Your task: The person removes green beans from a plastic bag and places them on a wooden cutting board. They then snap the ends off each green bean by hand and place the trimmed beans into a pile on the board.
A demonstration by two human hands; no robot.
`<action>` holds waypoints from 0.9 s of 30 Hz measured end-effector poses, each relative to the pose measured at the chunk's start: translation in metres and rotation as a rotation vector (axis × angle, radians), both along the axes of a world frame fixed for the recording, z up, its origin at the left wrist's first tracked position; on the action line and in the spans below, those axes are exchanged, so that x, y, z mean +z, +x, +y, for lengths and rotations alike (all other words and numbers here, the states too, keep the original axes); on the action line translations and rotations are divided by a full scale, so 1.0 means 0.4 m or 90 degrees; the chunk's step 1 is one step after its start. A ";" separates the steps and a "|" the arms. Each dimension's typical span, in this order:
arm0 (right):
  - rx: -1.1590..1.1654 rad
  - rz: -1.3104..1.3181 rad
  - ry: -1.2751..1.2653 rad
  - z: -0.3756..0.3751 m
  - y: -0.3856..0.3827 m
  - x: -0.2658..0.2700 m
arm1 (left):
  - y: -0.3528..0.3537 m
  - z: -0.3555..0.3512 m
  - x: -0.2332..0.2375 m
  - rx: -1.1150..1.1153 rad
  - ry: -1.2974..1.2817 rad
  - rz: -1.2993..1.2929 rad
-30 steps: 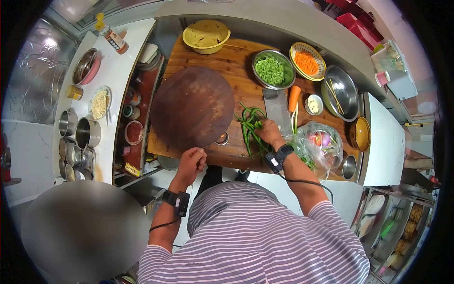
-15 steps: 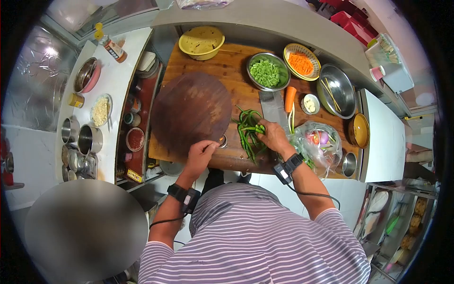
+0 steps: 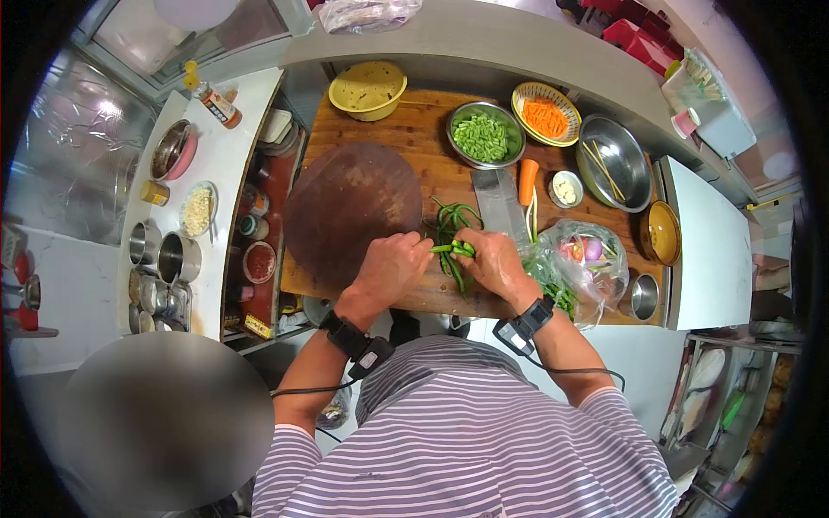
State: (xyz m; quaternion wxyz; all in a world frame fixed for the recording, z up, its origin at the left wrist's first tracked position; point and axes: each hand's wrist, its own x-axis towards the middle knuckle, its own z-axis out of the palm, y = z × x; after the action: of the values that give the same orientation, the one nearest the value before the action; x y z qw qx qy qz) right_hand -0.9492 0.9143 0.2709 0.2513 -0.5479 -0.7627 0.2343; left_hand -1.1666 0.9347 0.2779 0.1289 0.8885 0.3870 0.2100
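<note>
My right hand is closed around green chili peppers at the front of the wooden table. The fingers of my left hand pinch the left end of one of these peppers, just off the round chopping board. More long green chili peppers lie in a loose pile behind my hands. To the right of the pile rests a cleaver with a broad blade. Some fingertips are hidden behind the peppers and my knuckles.
Beyond the peppers stand a steel bowl of chopped greens, a basket of carrot strips and a yellow basin. A carrot, a garlic bowl and a plastic bag of vegetables are at right.
My left hand has moved right from the board's edge to the peppers and now pinches one. My right hand has lifted a few peppers toward it. The view has shifted slightly.
</note>
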 end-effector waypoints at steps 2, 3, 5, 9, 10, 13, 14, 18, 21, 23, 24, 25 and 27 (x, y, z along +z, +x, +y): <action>0.005 -0.003 -0.004 -0.008 0.001 0.003 | 0.001 -0.008 -0.007 -0.001 0.005 0.034; 0.003 -0.009 -0.018 -0.011 0.000 0.005 | 0.003 -0.011 -0.008 -0.001 0.010 0.065; 0.003 -0.011 -0.032 -0.015 0.001 0.004 | 0.009 -0.019 -0.009 0.000 0.025 0.075; 0.052 0.045 0.008 -0.023 0.002 -0.006 | 0.013 -0.031 -0.017 0.021 0.036 0.025; 0.057 0.058 0.010 -0.024 0.003 -0.007 | 0.016 -0.035 -0.019 0.024 0.037 0.027; 0.039 0.074 0.027 -0.024 -0.001 -0.018 | 0.036 -0.049 -0.041 0.112 -0.013 -0.045; 0.040 0.075 0.029 -0.021 0.000 -0.020 | 0.045 -0.049 -0.062 0.147 -0.024 -0.144; 0.016 0.096 0.083 0.001 0.016 -0.041 | 0.064 -0.054 -0.069 0.298 -0.332 -0.522; -0.088 0.176 -0.002 0.022 0.058 -0.052 | 0.026 -0.039 -0.062 0.261 -0.602 -0.823; -0.170 0.243 -0.122 0.040 0.088 -0.048 | 0.019 -0.056 -0.056 0.247 -0.636 -0.866; -0.193 0.340 -0.136 0.049 0.103 -0.045 | 0.018 -0.066 -0.052 0.230 -0.671 -0.906; -0.217 0.438 -0.149 0.058 0.117 -0.043 | 0.018 -0.078 -0.056 0.233 -0.669 -0.908; -0.259 0.578 -0.177 0.067 0.136 -0.036 | 0.020 -0.106 -0.076 0.278 -0.714 -0.924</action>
State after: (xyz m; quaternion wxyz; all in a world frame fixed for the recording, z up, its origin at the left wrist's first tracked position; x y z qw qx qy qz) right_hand -0.8949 0.9413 0.2564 0.5222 -0.5565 -0.4163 0.4942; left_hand -1.1585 0.8923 0.2474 0.7050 0.2568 0.4145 0.5150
